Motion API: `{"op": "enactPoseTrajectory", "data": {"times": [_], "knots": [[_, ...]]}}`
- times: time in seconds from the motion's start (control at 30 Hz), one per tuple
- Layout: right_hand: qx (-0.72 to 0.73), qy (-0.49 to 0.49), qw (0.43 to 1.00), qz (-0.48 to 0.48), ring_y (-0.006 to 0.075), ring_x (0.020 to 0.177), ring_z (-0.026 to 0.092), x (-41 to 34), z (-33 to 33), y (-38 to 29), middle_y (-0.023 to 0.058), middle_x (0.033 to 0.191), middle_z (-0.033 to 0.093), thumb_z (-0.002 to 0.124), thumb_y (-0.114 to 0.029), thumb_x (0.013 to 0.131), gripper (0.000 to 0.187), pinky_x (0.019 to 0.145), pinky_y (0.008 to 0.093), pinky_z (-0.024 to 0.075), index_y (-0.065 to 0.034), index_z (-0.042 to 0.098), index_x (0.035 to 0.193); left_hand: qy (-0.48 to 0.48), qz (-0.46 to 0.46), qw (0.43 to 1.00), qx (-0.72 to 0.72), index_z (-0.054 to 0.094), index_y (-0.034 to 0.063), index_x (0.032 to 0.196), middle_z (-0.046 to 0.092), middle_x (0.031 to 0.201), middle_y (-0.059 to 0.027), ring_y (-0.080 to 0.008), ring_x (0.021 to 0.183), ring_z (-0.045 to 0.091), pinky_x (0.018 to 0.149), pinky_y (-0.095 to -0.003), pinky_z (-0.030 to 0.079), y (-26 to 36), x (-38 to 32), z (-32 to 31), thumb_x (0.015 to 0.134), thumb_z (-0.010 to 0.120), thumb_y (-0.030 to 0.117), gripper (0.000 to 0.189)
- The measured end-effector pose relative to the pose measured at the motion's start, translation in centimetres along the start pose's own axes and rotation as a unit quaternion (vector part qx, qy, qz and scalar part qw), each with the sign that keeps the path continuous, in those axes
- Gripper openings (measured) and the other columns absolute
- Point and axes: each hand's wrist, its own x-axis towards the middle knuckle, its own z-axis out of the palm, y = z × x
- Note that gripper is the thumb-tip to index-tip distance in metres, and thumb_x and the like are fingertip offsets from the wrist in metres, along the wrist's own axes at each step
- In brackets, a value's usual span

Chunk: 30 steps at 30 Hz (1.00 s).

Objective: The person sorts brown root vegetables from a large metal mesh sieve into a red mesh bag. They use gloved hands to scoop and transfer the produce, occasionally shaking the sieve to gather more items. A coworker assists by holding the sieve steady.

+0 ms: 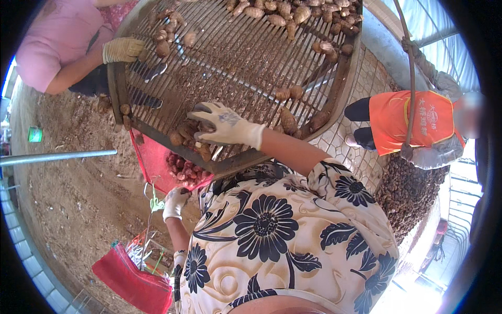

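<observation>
My right hand [227,125], in a pale glove with grey-coated fingers, spreads over several brown taro corms [176,137] at the near corner of a slatted metal sorting table [235,78]. Its fingers are apart and touch the corms; its palm is hidden. My left hand [176,202], also gloved, is closed at the rim of a red mesh bag [147,155]. The bag hangs open below the table's edge, with reddish-looking corms [186,170] inside. More taro corms [276,19] are heaped at the table's far end, and a few lie along its right side.
A co-worker's gloved hand [123,50] is at the table's left edge. Another person in an orange apron [411,121] stands at right, by a large brown pile [411,192]. A metal pole [59,157] juts in from the left. Stacked red mesh bags [133,276] hang at lower left.
</observation>
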Motion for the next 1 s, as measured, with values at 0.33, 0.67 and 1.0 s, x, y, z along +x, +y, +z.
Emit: {"op": "enactPoseTrajectory", "data": {"times": [0.33, 0.67, 1.0], "knots": [[-0.247, -0.127, 0.882, 0.381, 0.0401, 0.140, 0.011, -11.3, -13.9, 15.6, 0.0183, 0.152, 0.012, 0.071, -0.058, 0.068, 0.098, 0.114, 0.0484, 0.0159, -0.0342, 0.017, 0.147, 0.011, 0.041, 0.998, 0.050, 0.068, 0.0116, 0.100, 0.065, 0.102, -0.0165, -0.0337, 0.097, 0.061, 0.084, -0.0440, 0.047, 2.5, 0.0, -1.0, 0.078, 0.063, 0.035, 0.033], [-0.104, -0.055, 0.960, 0.255, 0.0443, 0.129, 0.034, -9.6, -3.8, 3.8, 0.0267, 0.144, 0.021, 0.082, -0.041, 0.063, 0.097, 0.110, 0.0448, 0.0311, -0.0224, 0.029, 0.143, 0.020, 0.061, 0.992, 0.109, 0.068, 0.0123, 0.097, 0.066, 0.099, -0.0167, -0.0322, 0.094, 0.063, 0.081, -0.0430, 0.049, 4.1, -1.5, -1.7, 0.078, 0.059, 0.035, 0.031], [-0.132, -0.100, 0.981, 0.098, 0.0394, 0.119, 0.047, -1.2, 3.5, -2.4, 0.0226, 0.135, 0.039, 0.070, -0.029, 0.073, 0.064, 0.098, 0.0429, 0.0419, -0.0204, 0.046, 0.132, 0.013, 0.097, 0.988, 0.116, 0.065, 0.0099, 0.103, 0.064, 0.102, -0.0168, -0.0328, 0.099, 0.060, 0.085, -0.0433, 0.047, 5.1, -2.2, -1.7, 0.081, 0.059, 0.034, 0.033]]}}
